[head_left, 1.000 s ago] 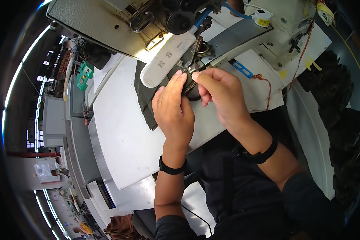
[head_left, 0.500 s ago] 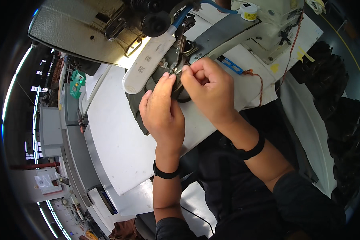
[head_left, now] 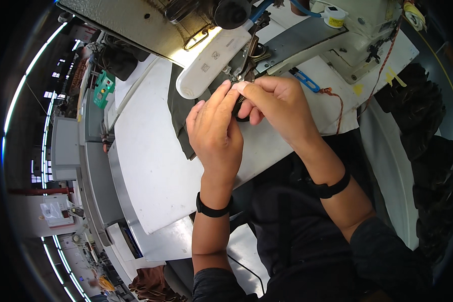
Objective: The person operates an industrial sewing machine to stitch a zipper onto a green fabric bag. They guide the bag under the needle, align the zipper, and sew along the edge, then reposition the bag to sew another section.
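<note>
My left hand (head_left: 216, 133) lies over a dark green cloth (head_left: 180, 118), its fingers stretched toward the sewing machine's presser foot (head_left: 240, 76). Its fingertips meet those of my right hand (head_left: 282, 108) just in front of the foot. That right hand is closed, thumb and forefinger pinched together at the cloth's edge, the other fingers curled under. A narrow strip with brass-coloured teeth, like a zipper, shows between the hands. What exactly the pinch holds is mostly hidden by the fingers.
The sewing machine's pale rounded guard (head_left: 211, 63) hangs above and left of my hands. Blue thread snips (head_left: 305, 79) on an orange cord lie to the right on the white table (head_left: 151, 166). Dark cloth pieces (head_left: 412, 100) are heaped at far right.
The view has shifted, moving the machine right and up in the picture. My right hand has come closer over the left fingertips, its thumb now stretched forward.
</note>
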Tool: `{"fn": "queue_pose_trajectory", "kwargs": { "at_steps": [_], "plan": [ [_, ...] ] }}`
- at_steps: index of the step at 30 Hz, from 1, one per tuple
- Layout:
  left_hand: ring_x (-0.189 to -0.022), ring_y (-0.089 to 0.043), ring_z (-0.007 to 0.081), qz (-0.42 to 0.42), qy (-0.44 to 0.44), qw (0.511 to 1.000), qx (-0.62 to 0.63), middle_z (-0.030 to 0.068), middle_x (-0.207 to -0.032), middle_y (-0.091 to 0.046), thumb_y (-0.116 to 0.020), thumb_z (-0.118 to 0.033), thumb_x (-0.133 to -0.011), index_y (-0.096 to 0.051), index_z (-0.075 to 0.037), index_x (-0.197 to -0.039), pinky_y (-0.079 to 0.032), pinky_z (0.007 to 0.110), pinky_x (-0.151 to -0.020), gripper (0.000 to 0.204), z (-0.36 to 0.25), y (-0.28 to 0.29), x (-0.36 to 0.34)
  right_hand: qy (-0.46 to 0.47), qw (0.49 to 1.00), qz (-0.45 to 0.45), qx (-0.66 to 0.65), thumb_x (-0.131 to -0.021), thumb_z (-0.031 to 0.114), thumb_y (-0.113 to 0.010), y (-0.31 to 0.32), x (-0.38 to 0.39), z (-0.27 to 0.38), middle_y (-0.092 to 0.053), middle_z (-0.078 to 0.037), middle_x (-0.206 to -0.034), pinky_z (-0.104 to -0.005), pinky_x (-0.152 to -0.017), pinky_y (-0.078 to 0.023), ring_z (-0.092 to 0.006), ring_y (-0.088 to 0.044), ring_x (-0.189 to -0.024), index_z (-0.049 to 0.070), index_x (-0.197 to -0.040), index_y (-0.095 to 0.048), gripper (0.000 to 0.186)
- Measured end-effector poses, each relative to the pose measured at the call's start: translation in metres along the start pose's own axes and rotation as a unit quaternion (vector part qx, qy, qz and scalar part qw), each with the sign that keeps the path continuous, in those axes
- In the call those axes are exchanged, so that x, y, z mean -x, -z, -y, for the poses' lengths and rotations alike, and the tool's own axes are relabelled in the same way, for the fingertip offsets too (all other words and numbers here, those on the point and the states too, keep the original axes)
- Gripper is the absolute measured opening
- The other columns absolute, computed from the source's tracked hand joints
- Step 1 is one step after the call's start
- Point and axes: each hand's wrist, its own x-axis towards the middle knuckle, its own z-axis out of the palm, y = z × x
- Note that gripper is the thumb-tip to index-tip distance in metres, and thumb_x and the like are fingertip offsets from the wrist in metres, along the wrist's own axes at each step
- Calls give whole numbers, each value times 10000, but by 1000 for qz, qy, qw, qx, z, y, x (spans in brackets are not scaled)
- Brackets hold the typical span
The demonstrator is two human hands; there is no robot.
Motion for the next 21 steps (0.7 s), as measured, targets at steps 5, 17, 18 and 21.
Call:
{"fn": "queue_pose_trajectory", "kwargs": {
  "at_steps": [5, 17, 18, 21],
  "plan": [
    [-1205, -694, 216, -11, 44, 996, 79, 64, -1295, -741, -596, 101, -857, -737, -101, -1220, -445, 445, -1118, 439, 4, -6, 5, -28, 995, 43, -83, -991, 196, -692, 8, 1, -9, -685, -40, -727, -210, -577, -456, -68, -580, -599, 41, -807, -714, 242],
    [-1175, -708, 259, -42, 42, 987, 151, 126, -1272, -745, -625, 122, -848, -753, -72, -1186, -487, 400, -1063, 410, 11, -13, 1, 3, 998, 26, -60, -990, 159, -688, 4, 1, -6, -700, -43, -740, -205, -584, -452, -65, -577, -601, 31, -831, -721, 206],
    [-1164, -711, 259, -43, 38, 988, 145, 127, -1266, -747, -625, 123, -846, -755, -68, -1180, -496, 385, -1038, 406, 11, -13, 1, -5, 997, 29, -66, -990, 156, -685, 5, 1, -5, -702, -46, -742, -207, -580, -453, -66, -578, -598, 29, -835, -721, 203],
    [-1136, -719, 256, -43, 31, 990, 129, 128, -1250, -753, -628, 126, -842, -757, -60, -1168, -515, 349, -975, 397, 11, -12, 0, -23, 996, 34, -74, -987, 148, -675, 6, 1, -2, -705, -55, -743, -212, -568, -458, -69, -582, -586, 21, -844, -720, 196]
  ]
}}
